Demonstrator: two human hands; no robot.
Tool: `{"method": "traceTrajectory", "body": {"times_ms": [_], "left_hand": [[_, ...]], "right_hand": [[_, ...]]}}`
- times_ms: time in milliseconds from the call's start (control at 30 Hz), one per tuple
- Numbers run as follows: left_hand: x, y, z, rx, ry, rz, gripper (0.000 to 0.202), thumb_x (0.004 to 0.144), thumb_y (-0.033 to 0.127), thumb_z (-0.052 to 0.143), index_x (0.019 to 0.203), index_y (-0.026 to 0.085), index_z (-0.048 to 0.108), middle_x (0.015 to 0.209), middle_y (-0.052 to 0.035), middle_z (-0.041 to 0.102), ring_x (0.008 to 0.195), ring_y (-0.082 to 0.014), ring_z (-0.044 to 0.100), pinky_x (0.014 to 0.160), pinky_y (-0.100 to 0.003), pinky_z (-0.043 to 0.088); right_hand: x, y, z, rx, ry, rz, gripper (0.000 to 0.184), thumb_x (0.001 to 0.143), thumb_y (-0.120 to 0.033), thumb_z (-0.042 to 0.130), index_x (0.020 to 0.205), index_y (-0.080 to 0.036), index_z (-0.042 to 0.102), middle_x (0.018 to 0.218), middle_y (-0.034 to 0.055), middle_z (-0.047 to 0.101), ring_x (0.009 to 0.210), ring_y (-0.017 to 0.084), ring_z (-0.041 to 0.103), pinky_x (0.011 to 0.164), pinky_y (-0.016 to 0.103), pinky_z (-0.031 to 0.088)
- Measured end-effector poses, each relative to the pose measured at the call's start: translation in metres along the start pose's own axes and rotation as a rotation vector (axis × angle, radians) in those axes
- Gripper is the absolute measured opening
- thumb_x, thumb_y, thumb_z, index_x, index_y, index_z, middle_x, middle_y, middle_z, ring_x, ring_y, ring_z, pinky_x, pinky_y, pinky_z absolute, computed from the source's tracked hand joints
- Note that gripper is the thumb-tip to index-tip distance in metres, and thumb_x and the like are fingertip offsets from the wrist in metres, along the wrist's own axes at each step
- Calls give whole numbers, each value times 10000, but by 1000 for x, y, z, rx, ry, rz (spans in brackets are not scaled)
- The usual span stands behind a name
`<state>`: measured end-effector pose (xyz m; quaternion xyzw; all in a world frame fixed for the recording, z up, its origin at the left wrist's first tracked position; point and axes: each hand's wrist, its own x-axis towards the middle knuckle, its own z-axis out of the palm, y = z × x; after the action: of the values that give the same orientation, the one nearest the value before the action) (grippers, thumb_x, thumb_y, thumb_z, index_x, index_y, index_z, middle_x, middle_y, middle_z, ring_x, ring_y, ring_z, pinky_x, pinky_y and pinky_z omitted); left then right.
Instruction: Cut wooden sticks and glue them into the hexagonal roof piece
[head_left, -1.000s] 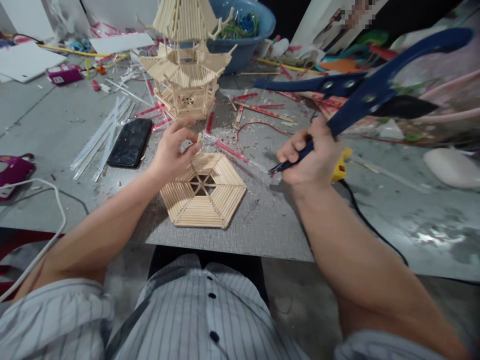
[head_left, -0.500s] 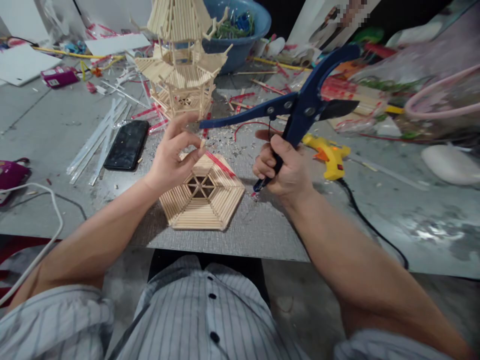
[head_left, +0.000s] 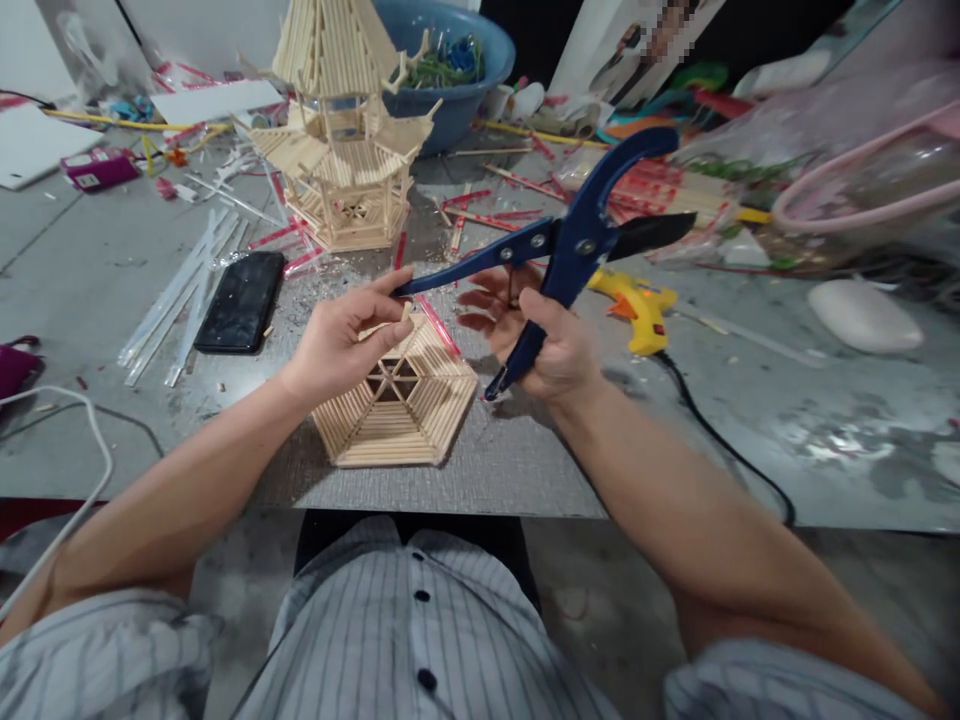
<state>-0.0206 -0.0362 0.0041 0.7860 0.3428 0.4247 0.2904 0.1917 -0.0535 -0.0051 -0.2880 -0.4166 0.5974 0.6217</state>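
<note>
Blue-handled pruning shears [head_left: 574,245] are spread wide above the table, their dark blade to the right. My right hand [head_left: 551,345] is closed round one handle, thumb across it, with some fingers loosened and stretched to the left. At the tip of the other handle is my left hand [head_left: 349,340], its forefinger against it or very near. Between its thumb and fingers it pinches a short wooden stick piece [head_left: 407,312]. Below lies a hexagonal frame of wooden sticks [head_left: 390,435] with a spoked centre; a red-and-clear strip [head_left: 439,325] rests along its far edge.
A stick-built pagoda [head_left: 345,160] stands behind, before a blue basin [head_left: 450,100]. A black phone [head_left: 240,302] and clear glue sticks [head_left: 180,290] lie left. To the right are a yellow glue gun [head_left: 637,310] with its cord and a white mouse [head_left: 866,315].
My right hand's fingers have loosened and spread from the handle. The shears have come lower and left in view, and my left hand sits slightly lower. The view has shifted a little.
</note>
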Motion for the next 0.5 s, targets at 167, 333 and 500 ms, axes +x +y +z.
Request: {"method": "traceTrajectory", "body": {"times_ms": [167, 333, 500], "left_hand": [[1, -1, 3, -150, -21, -110, 204, 816, 380, 649, 735, 204, 587, 874, -72, 734, 1223, -218, 580, 979, -396, 508], [0, 3, 10, -307, -34, -218, 228, 779, 396, 696, 724, 191, 613, 870, -69, 748, 1224, -225, 579, 1013, -419, 483], [0, 4, 13, -485, -76, -342, 243, 763, 383, 704, 717, 175, 587, 808, -77, 738, 981, -206, 692, 805, -346, 567]], "right_hand": [[-4, -5, 4, -165, -194, 44, 203, 673, -447, 555, 835, -327, 577, 926, 19, 680, 1107, 243, 575, 869, 485, 492], [-4, -6, 6, -310, -148, 17, 373, 629, -474, 504, 969, -339, 578, 966, 42, 675, 1198, 252, 521, 977, 525, 429], [-4, -3, 7, -258, -19, -17, 358, 584, -395, 558, 933, -322, 590, 977, 30, 671, 1123, 265, 589, 1020, 490, 411]]}}
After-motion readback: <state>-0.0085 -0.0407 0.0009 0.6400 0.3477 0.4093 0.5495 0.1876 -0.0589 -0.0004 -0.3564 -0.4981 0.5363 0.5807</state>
